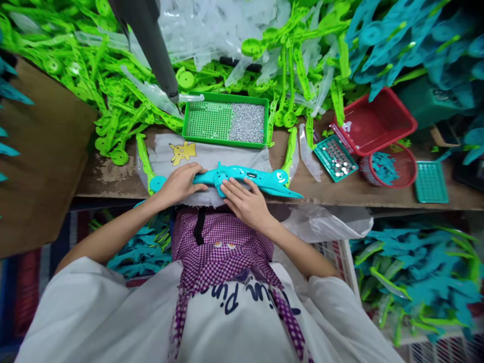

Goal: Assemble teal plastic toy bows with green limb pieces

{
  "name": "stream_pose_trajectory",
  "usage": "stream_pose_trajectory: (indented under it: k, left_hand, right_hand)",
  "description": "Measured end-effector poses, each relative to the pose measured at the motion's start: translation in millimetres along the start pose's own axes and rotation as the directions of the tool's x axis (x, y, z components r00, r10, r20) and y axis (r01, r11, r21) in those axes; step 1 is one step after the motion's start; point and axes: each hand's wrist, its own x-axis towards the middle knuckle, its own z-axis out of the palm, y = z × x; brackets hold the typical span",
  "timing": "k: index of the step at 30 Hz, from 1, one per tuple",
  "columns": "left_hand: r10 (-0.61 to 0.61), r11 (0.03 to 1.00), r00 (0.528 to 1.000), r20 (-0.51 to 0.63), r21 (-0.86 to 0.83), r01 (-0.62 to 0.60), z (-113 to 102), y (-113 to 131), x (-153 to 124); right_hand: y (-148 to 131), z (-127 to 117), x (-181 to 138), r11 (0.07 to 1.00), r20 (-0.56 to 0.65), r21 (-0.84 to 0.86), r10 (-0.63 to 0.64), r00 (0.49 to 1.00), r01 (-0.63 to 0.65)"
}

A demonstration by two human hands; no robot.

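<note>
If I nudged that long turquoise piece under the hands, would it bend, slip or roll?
The turquoise piece looks like molded plastic with crisp edges, so it's probably stiff. Its smooth, slightly shiny surface might feel slippery. Being long, narrow and uneven in outline, it would likely swivel rather than roll.

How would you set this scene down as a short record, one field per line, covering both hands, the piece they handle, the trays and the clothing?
Left hand: thumb and fingers around the left end of the turquoise piece
Right hand: fingers laid over its middle
Piece ends: a lime-green arm at each side
Green tray: small silvery pieces gathered at its right side
Teal tray: round metallic pieces; left of the red basket
Background: heaped lime-green parts
Clothing: white shirt, purple checked apron
</note>
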Motion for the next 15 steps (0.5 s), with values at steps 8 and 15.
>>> stream_pose_trajectory:
  k: [8,15]
  left_hand:
    - [0.026,1.0,0.998,-0.062,0.01,-0.025,8.4,3.3,-1.6]
    - [0.02,0.99,1.0,0.015,-0.14,-0.018,-0.5,-3.4,6.1]
  right_hand:
    - [3.9,-0.7,-4.9,1.0,0.019,-0.006,-0.019,1.0,0.019]
    - [6.1,-6.3,4.3,0.999,0.072,0.023,-0.035,0.997,0.034]
